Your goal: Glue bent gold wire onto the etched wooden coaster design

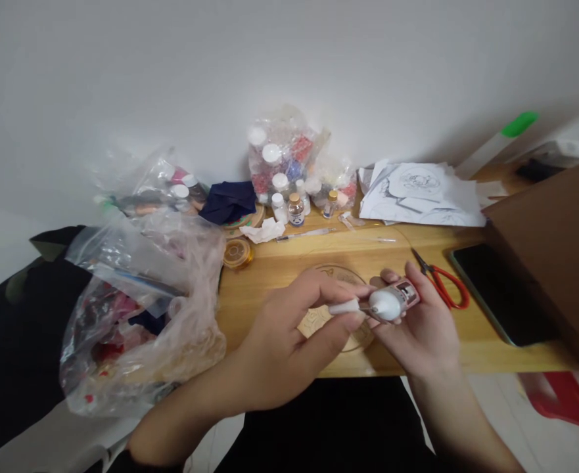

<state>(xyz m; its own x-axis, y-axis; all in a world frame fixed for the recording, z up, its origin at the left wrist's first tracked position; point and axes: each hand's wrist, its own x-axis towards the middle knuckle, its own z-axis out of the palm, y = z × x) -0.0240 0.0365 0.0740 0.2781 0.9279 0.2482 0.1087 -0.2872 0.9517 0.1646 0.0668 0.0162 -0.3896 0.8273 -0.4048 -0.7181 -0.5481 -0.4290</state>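
My left hand [301,335] pinches a small white cap [344,307] between thumb and fingers. Lying in the palm of my right hand [424,328] is a small bottle [403,295] with a white top and a dark printed label, its fingers wrapped round it. The bottle's tip points left at the cap; whether the two touch I cannot make out. Under both hands a round disc with a drawn pattern [313,319] rests on the table, partly covered by my left hand.
Red-handled scissors [451,289] and a dark phone [503,292] lie right of my hands, beside a cardboard box [555,249]. Plastic bags [190,263] crowd the left. Behind are small jars [296,209], a pen [306,234], a spool [237,253] and printed papers [417,190].
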